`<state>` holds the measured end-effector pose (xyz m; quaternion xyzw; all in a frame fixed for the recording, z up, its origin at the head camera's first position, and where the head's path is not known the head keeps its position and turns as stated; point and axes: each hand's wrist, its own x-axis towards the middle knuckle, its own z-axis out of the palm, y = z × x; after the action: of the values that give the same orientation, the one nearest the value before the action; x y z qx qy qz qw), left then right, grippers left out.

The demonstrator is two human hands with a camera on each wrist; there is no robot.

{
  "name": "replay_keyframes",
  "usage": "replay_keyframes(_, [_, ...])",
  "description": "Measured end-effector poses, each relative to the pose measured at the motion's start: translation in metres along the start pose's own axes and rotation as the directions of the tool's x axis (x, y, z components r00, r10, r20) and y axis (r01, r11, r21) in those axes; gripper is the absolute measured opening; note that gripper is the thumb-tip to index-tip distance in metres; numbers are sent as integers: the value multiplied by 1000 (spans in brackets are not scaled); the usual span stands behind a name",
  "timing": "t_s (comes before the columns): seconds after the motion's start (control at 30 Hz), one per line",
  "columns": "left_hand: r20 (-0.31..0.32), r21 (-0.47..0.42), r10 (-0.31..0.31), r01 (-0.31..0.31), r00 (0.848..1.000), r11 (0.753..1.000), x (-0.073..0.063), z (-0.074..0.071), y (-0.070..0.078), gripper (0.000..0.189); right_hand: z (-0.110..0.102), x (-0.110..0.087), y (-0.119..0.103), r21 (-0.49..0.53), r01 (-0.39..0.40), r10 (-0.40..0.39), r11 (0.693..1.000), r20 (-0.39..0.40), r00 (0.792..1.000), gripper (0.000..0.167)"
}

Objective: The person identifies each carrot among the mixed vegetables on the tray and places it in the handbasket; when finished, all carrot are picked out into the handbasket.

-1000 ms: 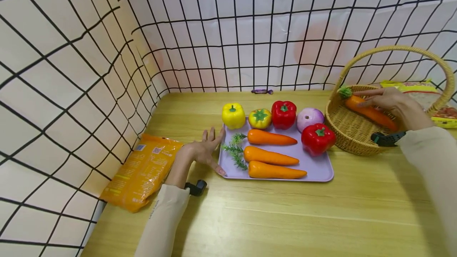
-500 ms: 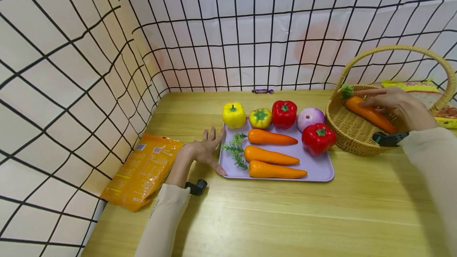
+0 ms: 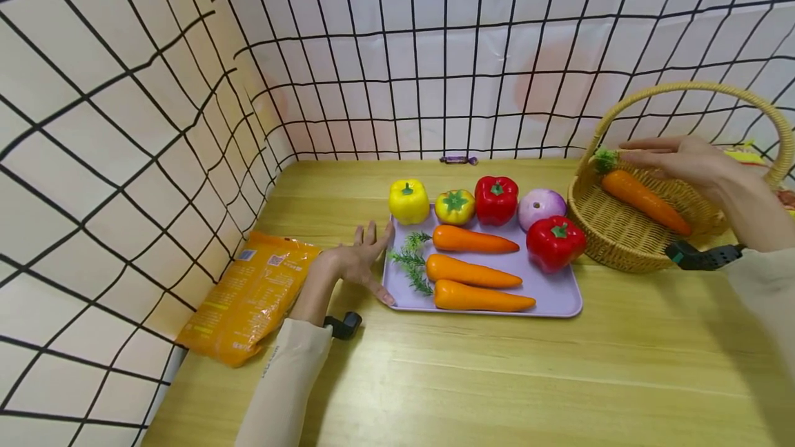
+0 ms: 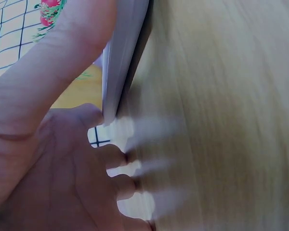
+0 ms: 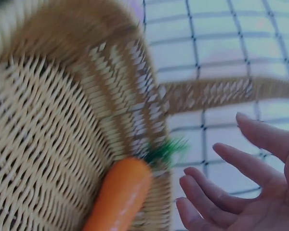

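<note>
A carrot with a green top [image 3: 646, 202] lies slantwise inside the wicker basket [image 3: 611, 243]. Over the basket, my right hand [image 3: 698, 165] holds nothing; its fingers [image 5: 243, 168] are spread and apart from the carrot in the right wrist view. My left hand [image 3: 357, 264] rests at the left side of the lilac tray [image 3: 559, 299], fingers spread, thumb and forefinger at its edge. On that tray lie three carrots [image 3: 475, 270], tops leftward. A red bell pepper [image 3: 555, 245] sits at its right; another red pepper [image 3: 496, 200], a purple onion [image 3: 541, 208] and two yellow vegetables [image 3: 408, 202] line its back.
An orange packet [image 3: 251, 299] lies on the table left of my left forearm. The basket's tall handle [image 3: 689, 86] arches over its opening. Behind the basket is a yellow packet [image 3: 745, 156]. A small purple-wrapped candy [image 3: 458, 159] lies by the grid-patterned back wall.
My right hand has let go of the carrot in the basket and lifted away to the right. The left hand stays at the tray's edge.
</note>
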<state>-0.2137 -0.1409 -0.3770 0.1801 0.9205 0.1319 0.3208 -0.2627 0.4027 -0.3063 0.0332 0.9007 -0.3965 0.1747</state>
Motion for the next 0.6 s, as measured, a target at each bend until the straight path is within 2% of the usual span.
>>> replay_keyframes(0.07, [0, 2, -1, 1, 1000, 1000, 0, 0, 0, 144, 5, -7, -10, -20, 41, -41, 999, 12, 999, 80])
replay_keyframes(0.13, [1, 3, -2, 2, 1000, 1000, 0, 0, 1, 144, 12, -17, -22, -57, 78, -78, 995, 7, 997, 81])
replay_keyframes(0.37, [5, 5, -9, 9, 1000, 1000, 0, -1, 1, 144, 44, -49, -63, -80, 222, -225, 972, -31, 974, 54])
replay_keyframes(0.47, [8, 3, -13, 13, 1000, 1000, 0, 0, 1, 144, 64, -58, -81, -93, 279, -283, 956, -32, 959, 51])
replay_keyframes(0.6, [9, -2, -17, 17, 1000, 1000, -1, -1, 2, 143, 95, -68, -105, -91, 348, -349, 933, 4, 937, 51])
